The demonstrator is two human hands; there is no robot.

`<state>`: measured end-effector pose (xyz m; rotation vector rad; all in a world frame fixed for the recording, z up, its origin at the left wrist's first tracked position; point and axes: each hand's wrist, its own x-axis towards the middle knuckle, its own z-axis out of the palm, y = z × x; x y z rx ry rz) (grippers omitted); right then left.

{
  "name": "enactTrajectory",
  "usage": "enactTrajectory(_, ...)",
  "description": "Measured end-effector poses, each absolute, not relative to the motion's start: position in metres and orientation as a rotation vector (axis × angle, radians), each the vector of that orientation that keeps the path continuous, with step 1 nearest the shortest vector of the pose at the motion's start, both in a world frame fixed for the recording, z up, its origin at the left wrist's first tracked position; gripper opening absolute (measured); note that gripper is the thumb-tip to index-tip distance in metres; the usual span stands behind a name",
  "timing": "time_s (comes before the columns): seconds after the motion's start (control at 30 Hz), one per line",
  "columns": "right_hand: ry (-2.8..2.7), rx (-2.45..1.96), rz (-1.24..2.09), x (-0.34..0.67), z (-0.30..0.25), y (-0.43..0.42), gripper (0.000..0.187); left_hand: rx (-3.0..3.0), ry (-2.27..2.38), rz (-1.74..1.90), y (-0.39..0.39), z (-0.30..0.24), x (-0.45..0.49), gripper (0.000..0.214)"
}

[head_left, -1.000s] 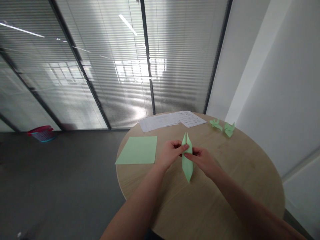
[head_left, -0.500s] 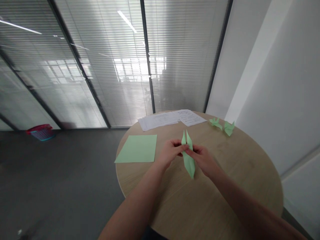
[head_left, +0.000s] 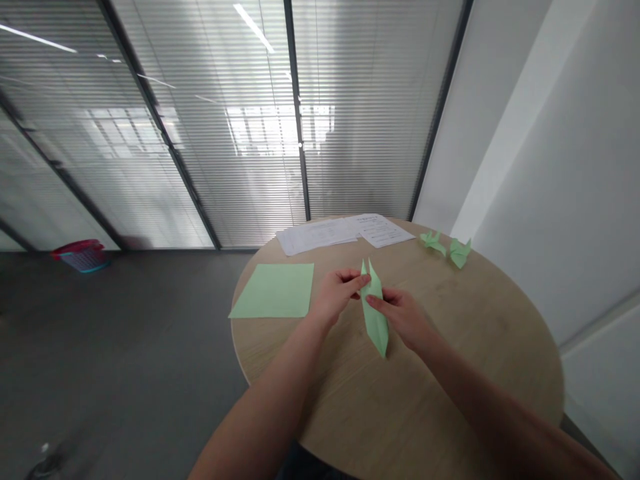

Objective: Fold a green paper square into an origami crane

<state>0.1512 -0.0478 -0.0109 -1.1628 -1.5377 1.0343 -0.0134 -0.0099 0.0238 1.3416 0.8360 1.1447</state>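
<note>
Between my two hands is a folded piece of green paper (head_left: 376, 323), long and narrow, with two thin points at its far end and one point toward me. My left hand (head_left: 339, 293) pinches it near the split upper part, thumb on top. On its right edge, my right hand (head_left: 401, 312) grips the middle, with the thumb lying across the front and the other fingers hidden behind. A flat green sheet (head_left: 275, 291) lies on the table just left of my left hand.
The round wooden table (head_left: 480, 347) also bears printed white papers (head_left: 320, 236) at the back and two small green folded paper figures (head_left: 459, 253), (head_left: 433, 243) at the back right. A red and blue basket (head_left: 81, 256) stands on the floor at left, before the blinds.
My left thumb has moved up the folded paper toward its two points, away from my right thumb. The right hand keeps its hold. The camera view has shifted slightly.
</note>
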Motion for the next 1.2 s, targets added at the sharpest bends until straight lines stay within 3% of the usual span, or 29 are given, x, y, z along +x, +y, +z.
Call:
enactTrajectory(0.37, -1.488, -1.122, 1.158, 0.1480, -0.0131, -0.0484, 0.031, 1.347, 0.896, 1.285, -0.0059, 0.0235, -0.0130, 0.039)
enactTrajectory(0.7, -1.526, -1.195, 1.056, 0.1493, -0.0147, -0.0480, 0.027, 1.327, 0.987, 1.341, -0.0044, 0.0236, -0.0149, 0.042)
enactTrajectory(1.2, -1.525, -1.243, 0.968, 0.1494, -0.0146, -0.0461, 0.033, 1.486, 0.968, 1.477, -0.0040, 0.0166, -0.0141, 0.025)
